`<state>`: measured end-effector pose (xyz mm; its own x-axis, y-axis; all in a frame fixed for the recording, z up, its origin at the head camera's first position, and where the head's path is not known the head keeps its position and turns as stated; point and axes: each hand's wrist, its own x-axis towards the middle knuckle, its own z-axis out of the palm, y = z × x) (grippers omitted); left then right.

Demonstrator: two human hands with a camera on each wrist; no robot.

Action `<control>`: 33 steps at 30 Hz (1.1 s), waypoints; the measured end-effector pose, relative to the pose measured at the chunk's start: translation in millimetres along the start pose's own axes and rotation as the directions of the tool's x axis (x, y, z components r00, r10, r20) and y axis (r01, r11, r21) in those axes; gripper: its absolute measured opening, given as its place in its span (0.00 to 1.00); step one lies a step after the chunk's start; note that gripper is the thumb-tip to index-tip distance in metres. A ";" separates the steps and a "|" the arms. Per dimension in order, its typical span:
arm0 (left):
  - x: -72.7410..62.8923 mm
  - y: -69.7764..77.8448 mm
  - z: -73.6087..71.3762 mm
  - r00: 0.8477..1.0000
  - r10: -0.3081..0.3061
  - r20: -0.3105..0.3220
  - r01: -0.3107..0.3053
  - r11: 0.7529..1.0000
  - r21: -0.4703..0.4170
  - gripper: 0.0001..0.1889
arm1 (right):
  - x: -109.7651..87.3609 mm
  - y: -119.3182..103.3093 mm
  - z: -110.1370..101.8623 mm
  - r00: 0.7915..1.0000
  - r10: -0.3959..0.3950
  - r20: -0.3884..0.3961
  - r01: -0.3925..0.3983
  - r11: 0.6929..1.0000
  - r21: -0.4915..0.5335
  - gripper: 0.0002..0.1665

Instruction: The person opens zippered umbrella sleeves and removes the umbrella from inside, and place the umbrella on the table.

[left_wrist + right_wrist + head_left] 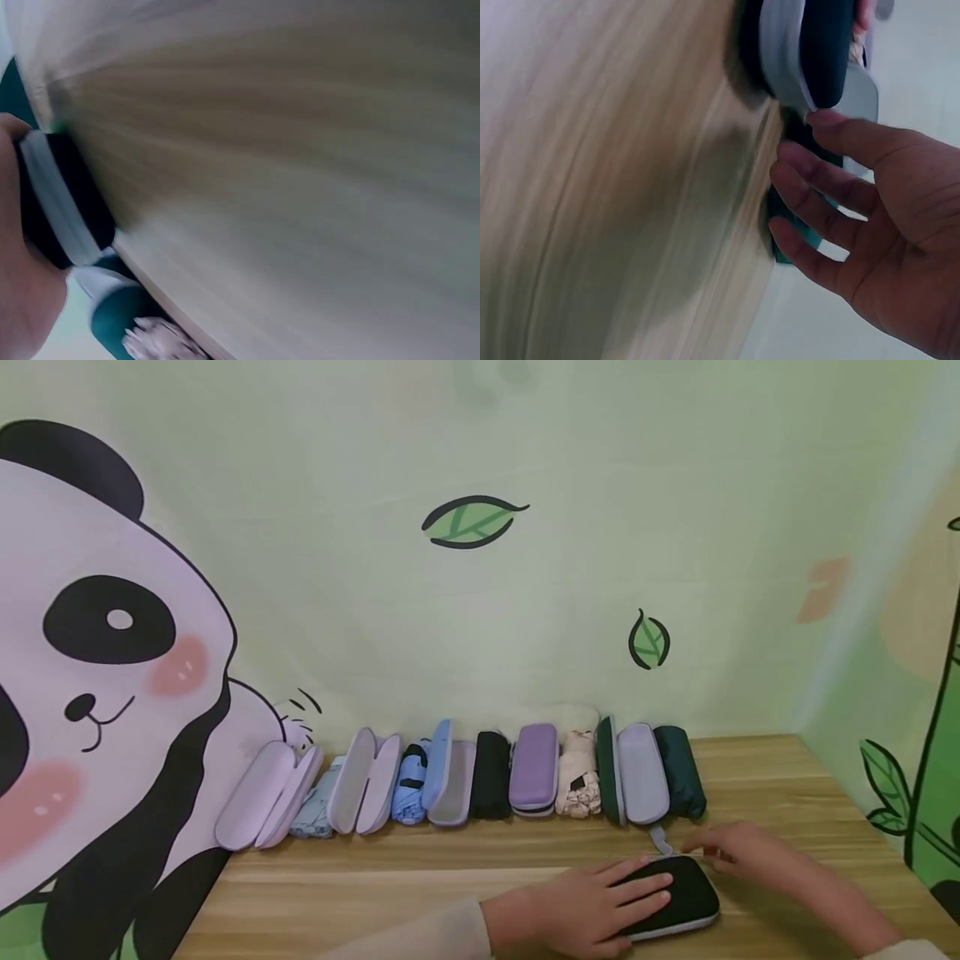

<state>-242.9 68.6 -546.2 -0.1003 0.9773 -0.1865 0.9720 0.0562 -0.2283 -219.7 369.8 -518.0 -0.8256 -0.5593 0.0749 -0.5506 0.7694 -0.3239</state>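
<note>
A black zippered case [686, 893] with a grey zip band lies on the wooden table, near its front. My left hand [577, 906] rests on its top with the fingers stretched and spread, holding it down. At the far right corner my right hand [738, 852] has its thumb and forefinger at the zip; in the right wrist view the thumb tip [825, 118] meets the case's edge, and the small zip pull is mostly hidden. A grey strap loop [660, 839] sticks out from the far edge of this case. In the left wrist view, the case's zip band [60, 199] shows beside my hand.
Along the back stands a row: open hard cases, pale lilac [255, 797], grey-lilac [352, 781], blue [437, 768] and green-and-grey [643, 777], a purple case [534, 764], and rolled fabric bundles such as the beige [579, 760] and dark green one [680, 768]. A panda-printed backdrop hangs behind.
</note>
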 end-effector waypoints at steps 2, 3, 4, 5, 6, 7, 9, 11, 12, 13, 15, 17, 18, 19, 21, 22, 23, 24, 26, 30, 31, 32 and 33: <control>-12.6 -3.7 3.4 0.999 0.051 -0.014 -0.051 0.999 -0.019 0.38 | 4.5 -4.2 3.7 0.997 -0.076 0.029 0.075 0.996 0.047 0.14; -17.9 -4.9 4.7 0.998 0.068 -0.020 -0.068 0.997 -0.023 0.38 | 6.5 -6.9 5.2 0.994 -0.105 0.038 0.102 0.993 0.067 0.14; -22.2 -5.9 5.5 0.996 0.083 -0.029 -0.084 0.996 -0.020 0.38 | 8.5 -9.5 6.1 0.991 -0.127 0.043 0.123 0.989 0.083 0.14; -26.0 -6.5 6.4 0.995 0.093 -0.035 -0.093 0.995 -0.019 0.37 | 10.5 -11.9 6.8 0.989 -0.142 0.050 0.137 0.986 0.092 0.14; -29.5 -6.8 6.8 0.995 0.097 -0.039 -0.098 0.995 -0.016 0.37 | 12.6 -14.3 7.2 0.987 -0.147 0.061 0.140 0.985 0.102 0.14; -32.4 -6.8 7.2 0.994 0.100 -0.042 -0.100 0.995 -0.011 0.37 | 14.9 -16.5 7.4 0.986 -0.146 0.076 0.137 0.984 0.117 0.14; -37.9 -6.1 7.2 0.993 0.104 -0.055 -0.105 0.994 -0.006 0.37 | 19.6 -20.3 7.5 0.985 -0.139 0.101 0.125 0.983 0.135 0.13; -42.9 -5.1 7.4 0.992 0.107 -0.064 -0.107 0.994 0.000 0.37 | 24.3 -22.9 8.3 0.982 -0.140 0.123 0.122 0.982 0.147 0.11; -45.2 -4.5 7.3 0.992 0.108 -0.068 -0.108 0.994 0.006 0.37 | 26.6 -24.1 8.9 0.980 -0.152 0.126 0.133 0.980 0.150 0.10; -47.5 -4.2 7.5 0.991 0.110 -0.072 -0.109 0.994 0.012 0.37 | 28.6 -25.4 9.7 0.978 -0.159 0.132 0.138 0.978 0.154 0.10; -52.1 -3.5 8.6 0.991 0.115 -0.074 -0.115 0.993 0.014 0.37 | 32.2 -27.7 11.8 0.973 -0.185 0.137 0.161 0.973 0.164 0.08; -56.2 -3.0 9.9 0.991 0.117 -0.065 -0.117 0.993 0.008 0.37 | 35.2 -29.9 14.9 0.967 -0.213 0.137 0.189 0.967 0.172 0.07; -58.1 -2.8 10.8 0.991 0.119 -0.058 -0.119 0.993 0.000 0.37 | 36.3 -31.1 16.5 0.964 -0.227 0.137 0.201 0.962 0.182 0.07; -59.2 -3.6 11.1 0.991 0.122 -0.054 -0.122 0.992 -0.008 0.37 | 37.6 -31.6 17.0 0.963 -0.231 0.141 0.202 0.960 0.195 0.07; -60.1 -4.7 11.9 0.991 0.127 -0.049 -0.128 0.992 -0.018 0.38 | 39.6 -31.9 18.6 0.960 -0.245 0.139 0.213 0.954 0.213 0.06; -60.0 -4.9 12.2 0.991 0.128 -0.045 -0.129 0.991 -0.023 0.38 | 40.3 -31.9 19.4 0.959 -0.243 0.145 0.208 0.952 0.223 0.06; -59.6 -5.0 12.6 0.991 0.130 -0.041 -0.132 0.991 -0.027 0.39 | 40.8 -31.9 20.1 0.958 -0.246 0.145 0.210 0.951 0.226 0.06; -58.6 -4.7 13.6 0.991 0.131 -0.039 -0.132 0.991 -0.028 0.41 | 40.9 -31.2 20.8 0.958 -0.243 0.153 0.204 0.950 0.236 0.06; -57.3 -3.1 15.3 0.990 0.134 -0.044 -0.135 0.990 -0.026 0.43 | 40.5 -26.5 25.3 0.953 -0.255 0.161 0.211 0.945 0.251 0.06; -58.1 -0.1 17.7 0.989 0.131 -0.067 -0.132 0.991 -0.004 0.43 | 37.5 -21.1 31.5 0.950 -0.244 0.193 0.162 0.917 0.364 0.09; -59.1 -0.1 17.7 0.988 0.131 -0.077 -0.131 0.991 -0.005 0.42 | 36.9 -20.9 32.5 0.952 -0.240 0.191 0.151 0.908 0.390 0.09; -59.8 -0.4 17.4 0.988 0.127 -0.083 -0.128 0.992 -0.002 0.42 | 36.3 -21.8 32.1 0.954 -0.231 0.190 0.135 0.900 0.415 0.10; -60.3 -1.1 17.0 0.988 0.126 -0.088 -0.126 0.992 -0.001 0.42 | 35.9 -23.2 31.0 0.958 -0.220 0.186 0.120 0.892 0.436 0.10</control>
<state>-241.6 6.1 -550.9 0.0416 0.9907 -0.1293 0.9771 -0.0674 -0.2020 -232.6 322.3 -537.1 -0.6463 -0.7624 -0.0325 -0.5367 0.4845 -0.6908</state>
